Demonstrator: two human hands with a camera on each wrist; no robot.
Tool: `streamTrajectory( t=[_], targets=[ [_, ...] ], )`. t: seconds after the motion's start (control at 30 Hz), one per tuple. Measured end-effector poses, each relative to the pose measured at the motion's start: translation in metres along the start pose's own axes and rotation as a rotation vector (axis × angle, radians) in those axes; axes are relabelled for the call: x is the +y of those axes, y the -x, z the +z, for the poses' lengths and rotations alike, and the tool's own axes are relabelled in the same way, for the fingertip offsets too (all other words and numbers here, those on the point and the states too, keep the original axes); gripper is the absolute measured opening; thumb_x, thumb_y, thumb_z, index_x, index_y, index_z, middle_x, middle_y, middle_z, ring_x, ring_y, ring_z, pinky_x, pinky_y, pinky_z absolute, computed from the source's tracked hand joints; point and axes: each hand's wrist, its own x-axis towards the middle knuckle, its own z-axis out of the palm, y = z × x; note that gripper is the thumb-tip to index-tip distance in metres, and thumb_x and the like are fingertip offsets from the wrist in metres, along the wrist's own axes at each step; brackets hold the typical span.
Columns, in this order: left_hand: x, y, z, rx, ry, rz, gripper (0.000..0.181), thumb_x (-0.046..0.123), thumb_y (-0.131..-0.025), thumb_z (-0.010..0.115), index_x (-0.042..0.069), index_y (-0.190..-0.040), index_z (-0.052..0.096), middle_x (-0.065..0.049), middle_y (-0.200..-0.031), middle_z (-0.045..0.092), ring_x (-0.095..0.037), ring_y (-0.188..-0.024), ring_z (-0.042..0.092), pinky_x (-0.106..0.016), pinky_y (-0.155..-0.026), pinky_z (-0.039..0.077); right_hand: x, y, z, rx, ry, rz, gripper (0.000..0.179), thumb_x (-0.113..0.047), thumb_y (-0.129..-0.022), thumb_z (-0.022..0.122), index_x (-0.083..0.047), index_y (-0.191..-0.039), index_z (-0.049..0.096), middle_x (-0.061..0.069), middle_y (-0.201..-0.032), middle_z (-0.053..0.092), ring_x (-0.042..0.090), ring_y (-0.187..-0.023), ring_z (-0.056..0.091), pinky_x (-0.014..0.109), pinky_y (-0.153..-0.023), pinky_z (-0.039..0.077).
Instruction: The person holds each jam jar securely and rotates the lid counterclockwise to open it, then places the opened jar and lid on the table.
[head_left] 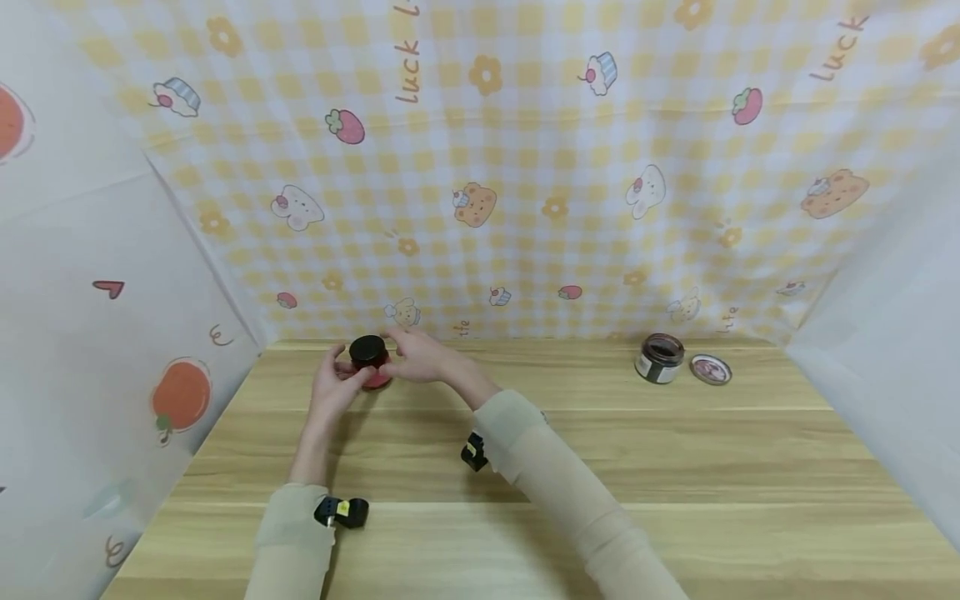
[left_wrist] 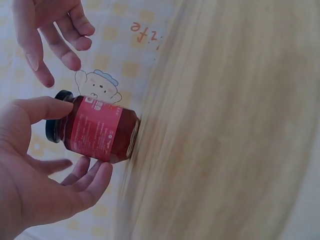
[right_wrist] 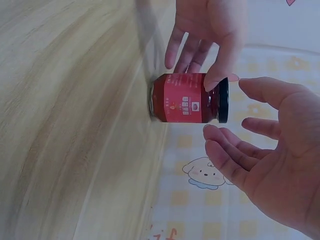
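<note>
A glass jar with a red label (left_wrist: 95, 127) and a black lid (head_left: 367, 348) stands upright at the back left of the wooden table, near the patterned cloth. My left hand (head_left: 333, 392) holds it from the left, thumb laid just below the lid and fingers curled round the other side, as the left wrist view shows. On the right of the jar, my right hand (right_wrist: 285, 155) is spread beside the lid. Its thumb and loosely bent fingers stand apart, with a gap to the lid in the right wrist view.
At the back right stands an uncovered dark jar (head_left: 660, 358) with a pale label, and a round lid (head_left: 711, 369) lies beside it. A yellow checked cloth (head_left: 517, 167) hangs behind the wooden table (head_left: 675, 458). White sheets close off both sides.
</note>
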Motion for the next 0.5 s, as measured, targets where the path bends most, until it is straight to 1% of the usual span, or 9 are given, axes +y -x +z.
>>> streamTrajectory(
  t=[0.03,0.1,0.2,0.27,0.3,0.4,0.5],
  targets=[
    [0.0,-0.001,0.0,-0.018,0.015,0.005,0.076,0.012,-0.097,0.065,0.0,-0.158,0.022,-0.027,-0.138,0.044,-0.035,-0.122,0.05,-0.017,-0.078,0.045,0.0,-0.001,0.0,-0.001,0.001,0.001,0.064,-0.031,-0.101,0.062,-0.006,-0.155,0.036,0.017,-0.152,0.043,0.023,-0.122,0.056,0.033,-0.097,0.048],
    [-0.001,-0.002,-0.001,-0.062,0.036,0.02,0.074,0.01,-0.097,0.064,0.002,-0.158,0.024,-0.026,-0.144,0.039,-0.037,-0.125,0.048,-0.02,-0.082,0.046,0.0,-0.003,0.0,-0.002,0.007,0.005,0.065,-0.031,-0.101,0.062,-0.006,-0.155,0.036,0.019,-0.151,0.045,0.024,-0.122,0.056,0.035,-0.1,0.047],
    [-0.003,-0.005,-0.002,-0.124,0.041,0.045,0.074,0.011,-0.097,0.066,0.007,-0.159,0.026,-0.025,-0.149,0.037,-0.038,-0.126,0.047,-0.033,-0.093,0.046,-0.001,-0.005,0.0,-0.007,0.017,0.014,0.066,-0.032,-0.1,0.062,-0.007,-0.155,0.036,0.019,-0.151,0.045,0.025,-0.125,0.054,0.037,-0.106,0.043],
    [-0.004,-0.005,-0.001,-0.146,0.031,0.055,0.075,0.014,-0.097,0.068,0.008,-0.159,0.026,-0.025,-0.149,0.039,-0.038,-0.126,0.047,-0.041,-0.097,0.043,0.0,-0.008,0.001,-0.007,0.024,0.021,0.066,-0.032,-0.099,0.062,-0.007,-0.155,0.036,0.018,-0.151,0.045,0.025,-0.127,0.052,0.037,-0.108,0.041],
    [-0.005,-0.006,-0.001,-0.149,0.028,0.062,0.075,0.015,-0.096,0.069,0.008,-0.159,0.028,-0.025,-0.147,0.041,-0.038,-0.124,0.047,-0.043,-0.098,0.042,0.001,-0.008,0.002,-0.008,0.03,0.025,0.067,-0.033,-0.099,0.061,-0.007,-0.155,0.036,0.017,-0.152,0.044,0.025,-0.128,0.052,0.037,-0.109,0.04],
    [-0.007,-0.007,0.0,-0.141,0.02,0.065,0.073,0.015,-0.094,0.071,0.007,-0.156,0.033,-0.024,-0.143,0.044,-0.036,-0.117,0.049,-0.04,-0.094,0.042,0.002,-0.011,0.004,-0.004,0.036,0.027,0.067,-0.033,-0.1,0.059,-0.005,-0.156,0.034,0.016,-0.154,0.043,0.027,-0.13,0.05,0.037,-0.11,0.039],
    [-0.009,-0.007,0.0,-0.122,0.005,0.045,0.07,0.014,-0.092,0.075,0.005,-0.151,0.04,-0.021,-0.136,0.047,-0.03,-0.108,0.051,-0.034,-0.087,0.042,0.004,-0.014,0.006,0.004,0.041,0.018,0.068,-0.035,-0.102,0.057,-0.003,-0.156,0.032,0.018,-0.146,0.05,0.027,-0.127,0.053,0.036,-0.107,0.042]
  ],
)
